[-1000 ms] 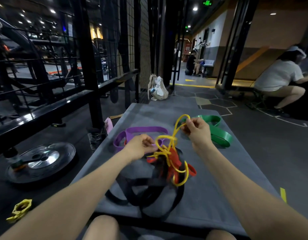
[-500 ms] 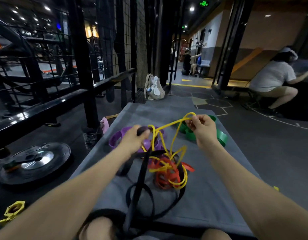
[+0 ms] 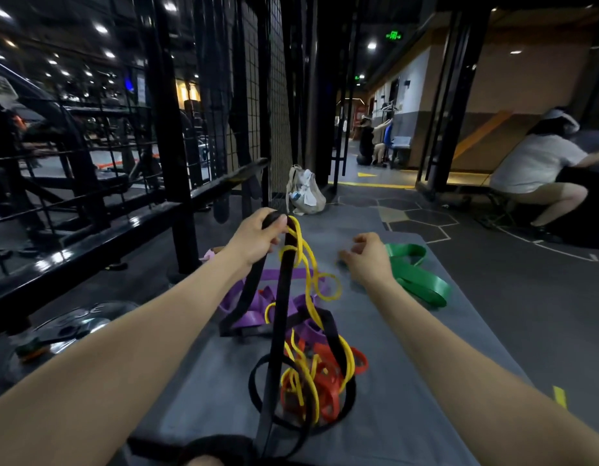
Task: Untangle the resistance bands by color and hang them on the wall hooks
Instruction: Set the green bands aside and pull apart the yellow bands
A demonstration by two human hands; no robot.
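Grey mat (image 3: 405,391) spread along the floor from 6 toward 12 o'clock, carrying the bands. Black metal fence (image 3: 170,136) running up the 9 to 11 o'clock side. Seated person in a white shirt (image 3: 533,166) at 2 o'clock, well apart from the mat. Weight plate (image 3: 72,327) on the floor at 8 o'clock. Beige bag (image 3: 306,193) on the floor at 12 o'clock, just past the mat's far end. Black band (image 3: 279,317) pulled up taut from the tangle, its top loop in the left hand (image 3: 254,242), fingers curled tight around it. Yellow band (image 3: 311,264) draped over the same loop at that grip, trailing down into the heap. Green band (image 3: 422,284) lying flat on the mat at 2 o'clock, apart from the tangle. Purple band (image 3: 251,311) lying under the black one at centre. Red band (image 3: 328,381) bunched at 6 o'clock, knotted with yellow and black loops. Right hand (image 3: 368,260) hovering over the mat beside the green band, fingers loosely curled, holding nothing.
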